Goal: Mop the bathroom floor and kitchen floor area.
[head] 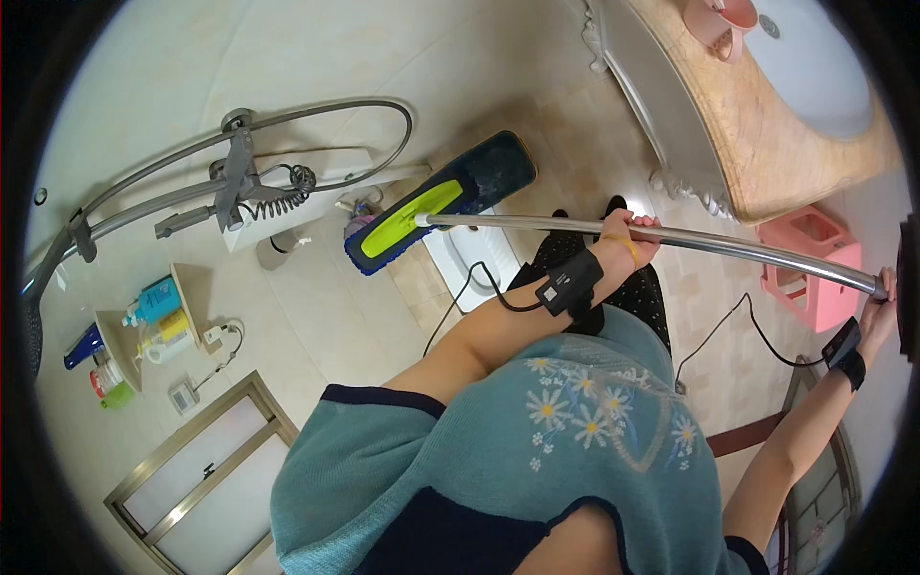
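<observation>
My left hand [636,233] is closed around the middle of a flat mop's metal pole [726,244]. At the pole's far right end, my right hand [878,305] grips the dark end piece, partly cut off by the dark rim. The pole's other end joins the mop's lime-green plate [410,219], which lies on a dark blue fringed pad [356,251]. Beyond the plate stretches a dark flat piece [503,169] with a thin yellowish edge; whether it is part of the pad I cannot tell. The mop head is raised or resting beside the wall; its contact is unclear.
A white squat toilet [471,255] is set in the floor under the pole. A pink plastic stool [816,266] stands beside the vanity counter [755,151], which holds a pink mug [719,25]. At left are a shower fixture [241,176] and shelves with bottles [158,302]. Black cables hang from both wrists.
</observation>
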Tool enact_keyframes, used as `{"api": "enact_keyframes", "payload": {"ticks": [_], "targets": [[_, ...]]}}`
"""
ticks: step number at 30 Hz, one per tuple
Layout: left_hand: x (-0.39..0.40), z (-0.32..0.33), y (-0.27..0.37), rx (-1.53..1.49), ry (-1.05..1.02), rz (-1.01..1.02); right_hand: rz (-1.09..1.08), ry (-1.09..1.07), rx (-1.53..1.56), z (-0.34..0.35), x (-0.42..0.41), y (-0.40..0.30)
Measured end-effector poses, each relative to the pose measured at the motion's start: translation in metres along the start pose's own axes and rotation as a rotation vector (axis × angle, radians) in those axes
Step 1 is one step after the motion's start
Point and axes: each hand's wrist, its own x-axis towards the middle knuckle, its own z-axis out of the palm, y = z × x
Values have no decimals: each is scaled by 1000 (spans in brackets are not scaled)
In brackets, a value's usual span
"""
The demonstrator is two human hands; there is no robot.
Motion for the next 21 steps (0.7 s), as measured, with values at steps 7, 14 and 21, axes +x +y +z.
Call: {"api": "enact_keyframes", "payload": {"ticks": [7, 14, 21], "targets": [[-7, -5, 4, -9, -43, -7, -129, 368, -184, 74, -31, 3], [-14, -12, 8, 6, -69, 4, -122, 395, -138, 65, -24, -3], [-26, -13, 11, 21, -84, -15, 124, -177, 174, -10, 3, -19]]}}
